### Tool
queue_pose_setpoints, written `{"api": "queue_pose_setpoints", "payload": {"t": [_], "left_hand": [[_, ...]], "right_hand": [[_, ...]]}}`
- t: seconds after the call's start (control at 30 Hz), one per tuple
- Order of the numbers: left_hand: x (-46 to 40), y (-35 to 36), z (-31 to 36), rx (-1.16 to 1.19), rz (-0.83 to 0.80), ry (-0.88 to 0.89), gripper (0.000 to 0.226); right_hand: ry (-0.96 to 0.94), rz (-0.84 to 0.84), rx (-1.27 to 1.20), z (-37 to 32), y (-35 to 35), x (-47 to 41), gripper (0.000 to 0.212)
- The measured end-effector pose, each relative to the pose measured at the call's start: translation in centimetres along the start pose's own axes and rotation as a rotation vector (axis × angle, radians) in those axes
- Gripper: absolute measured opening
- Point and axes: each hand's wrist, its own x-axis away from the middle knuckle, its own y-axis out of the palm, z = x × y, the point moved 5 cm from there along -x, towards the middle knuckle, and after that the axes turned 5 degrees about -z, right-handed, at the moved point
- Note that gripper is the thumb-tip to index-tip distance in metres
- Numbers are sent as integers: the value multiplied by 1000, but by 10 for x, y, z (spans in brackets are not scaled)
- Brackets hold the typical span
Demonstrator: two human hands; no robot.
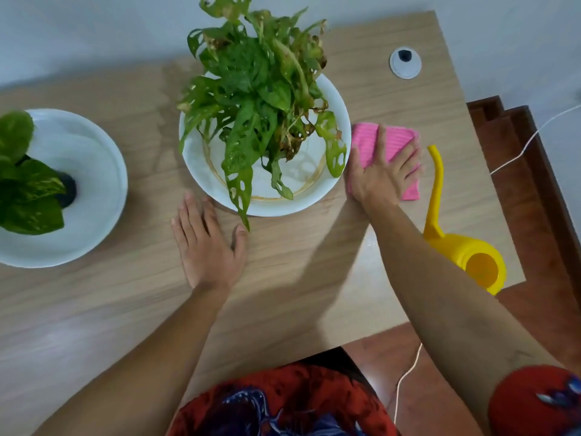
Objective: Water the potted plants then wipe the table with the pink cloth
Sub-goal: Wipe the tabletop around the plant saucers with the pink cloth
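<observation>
A pink cloth point(398, 136) lies flat on the wooden table point(298, 272), right of the middle white dish point(333, 99). My right hand point(380, 171) presses down on the cloth with fingers spread. The dish holds a leafy plant with holed leaves point(257, 89). My left hand point(207, 243) rests flat and empty on the table in front of that dish. A second plant point(25, 180) sits in another white dish point(94, 171) at the left. A yellow watering can point(465, 247) stands at the table's right edge, spout pointing away.
A round grey cable grommet point(405, 62) is set in the table at the back right. Beyond the right edge are brown wooden steps point(534, 171) and a white cord point(515, 155). A wet streak darkens the wood left of the middle dish.
</observation>
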Motion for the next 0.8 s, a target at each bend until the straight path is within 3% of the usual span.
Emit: {"api": "queue_pose_setpoints", "payload": {"t": [0.37, 0.8], "left_hand": [[-2, 1, 0, -15, 19, -32, 81], [-2, 1, -1, 7, -12, -24, 80]], "right_hand": [[-103, 5, 51, -66, -13, -104, 81], [-214, -3, 70, -33, -1, -41, 79]]}}
